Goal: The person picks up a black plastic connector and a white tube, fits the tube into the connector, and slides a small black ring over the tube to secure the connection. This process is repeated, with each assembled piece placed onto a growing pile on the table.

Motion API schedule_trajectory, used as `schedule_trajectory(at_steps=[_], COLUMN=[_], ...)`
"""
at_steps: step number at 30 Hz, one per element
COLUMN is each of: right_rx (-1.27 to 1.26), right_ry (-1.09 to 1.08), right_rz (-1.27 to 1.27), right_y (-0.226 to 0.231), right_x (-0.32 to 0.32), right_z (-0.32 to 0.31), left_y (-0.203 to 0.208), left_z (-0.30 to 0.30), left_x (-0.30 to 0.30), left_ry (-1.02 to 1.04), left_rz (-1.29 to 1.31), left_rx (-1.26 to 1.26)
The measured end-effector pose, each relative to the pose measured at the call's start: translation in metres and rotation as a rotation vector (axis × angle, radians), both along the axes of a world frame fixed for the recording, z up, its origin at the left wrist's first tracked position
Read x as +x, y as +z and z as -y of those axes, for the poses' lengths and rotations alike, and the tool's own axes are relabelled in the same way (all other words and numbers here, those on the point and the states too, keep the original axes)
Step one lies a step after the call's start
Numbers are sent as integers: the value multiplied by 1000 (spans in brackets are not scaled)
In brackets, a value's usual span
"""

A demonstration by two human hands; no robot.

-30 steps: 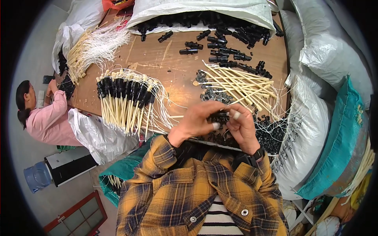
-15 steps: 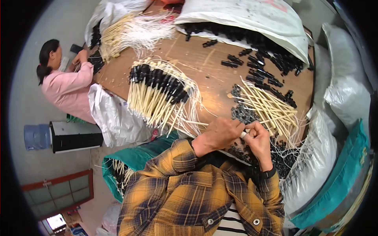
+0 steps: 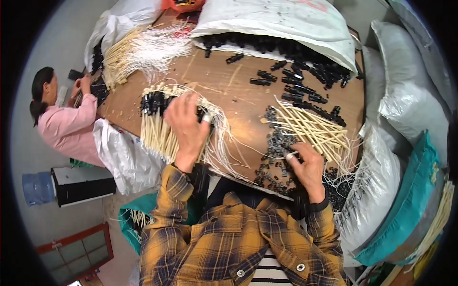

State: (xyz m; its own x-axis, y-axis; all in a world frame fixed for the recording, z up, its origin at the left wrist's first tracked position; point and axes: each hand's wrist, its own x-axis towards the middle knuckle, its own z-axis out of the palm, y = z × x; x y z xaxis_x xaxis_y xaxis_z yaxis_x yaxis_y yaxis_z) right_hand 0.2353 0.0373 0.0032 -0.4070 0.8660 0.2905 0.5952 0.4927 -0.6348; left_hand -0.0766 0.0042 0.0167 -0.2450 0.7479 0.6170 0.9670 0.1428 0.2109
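Note:
My left hand (image 3: 185, 125) lies with fingers spread over a row of cream sticks (image 3: 155, 131) fitted with black plastic connectors (image 3: 155, 102). White cords trail from this bundle toward the right. My right hand (image 3: 309, 168) is over a scatter of small black and grey plastic pieces (image 3: 279, 141), thumb and forefinger brought together. White tape wraps the tip of its thumb. Whatever is between those fingertips is too small to make out. Just beyond that hand lies a loose pile of plain cream sticks (image 3: 315, 128) with white cords.
A white sack (image 3: 272, 21) spills black connectors (image 3: 300, 88) at the back. More corded sticks (image 3: 126, 52) lie at the far left, near a person in pink (image 3: 67, 121). Full white sacks (image 3: 377, 186) line the right edge. A green sack (image 3: 129, 214) stands below the table's left front.
My hands were together over the front edge, working on one corded stick. The left has swung left onto the bundle and spread out; the right has stayed near the small pieces. The view has shifted.

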Motion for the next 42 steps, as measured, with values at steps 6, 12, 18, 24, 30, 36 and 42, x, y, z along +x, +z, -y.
schedule_trajectory(at_steps=[6, 12, 18, 24, 30, 36, 42], right_rx=[45, 11, 51, -3, 169, 116, 151], right_ry=[-224, -240, -261, -243, -230, -204, -207], right_rz=[410, 481, 293, 481, 384, 525, 424], right_y=[3, -18, -6, -24, -10, -34, -2], right_x=[18, 23, 14, 16, 17, 20, 17], right_z=[-14, -22, -26, -38, -36, -44, -45], left_y=[-40, -61, -57, -64, -71, -44, -62], left_z=[-99, -140, -114, -114, -133, -108, -87], left_x=[65, 56, 58, 66, 64, 66, 57], left_ry=[-529, -331, -283, -564, -537, -385, -364], left_rz=[197, 180, 292, 105, 132, 529, 358], left_rx=[-27, -451, -468, -305, -444, -492, -572])
